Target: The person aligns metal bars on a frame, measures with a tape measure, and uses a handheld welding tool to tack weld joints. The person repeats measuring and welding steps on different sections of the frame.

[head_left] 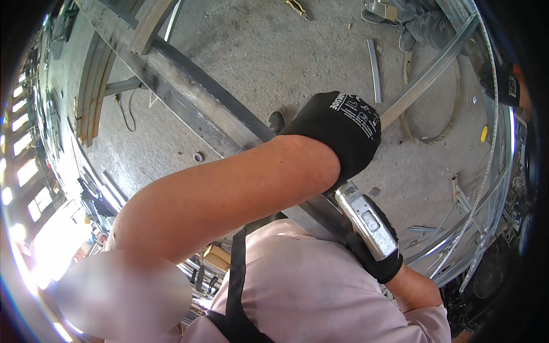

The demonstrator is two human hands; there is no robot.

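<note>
Evidently, the right hand (386, 267) is wrapped around a silver tool (366, 220) beside the beam (213, 114); the left hand (337, 131) reaches across, fingers hidden, so its grip cannot be told. The beam slants beneath the left arm. A crosspiece (151, 27) already meets its far end, though whether fixed is unclear; what remains cannot be judged. Pliers (297, 9) lie farther off.

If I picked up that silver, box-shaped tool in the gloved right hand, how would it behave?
The silver, box-shaped metallic tool is probably stiff, since its casing looks solid. Its flat face and straight sides suggest it would slide rather than roll. Its shiny surface could feel slippery.
</note>
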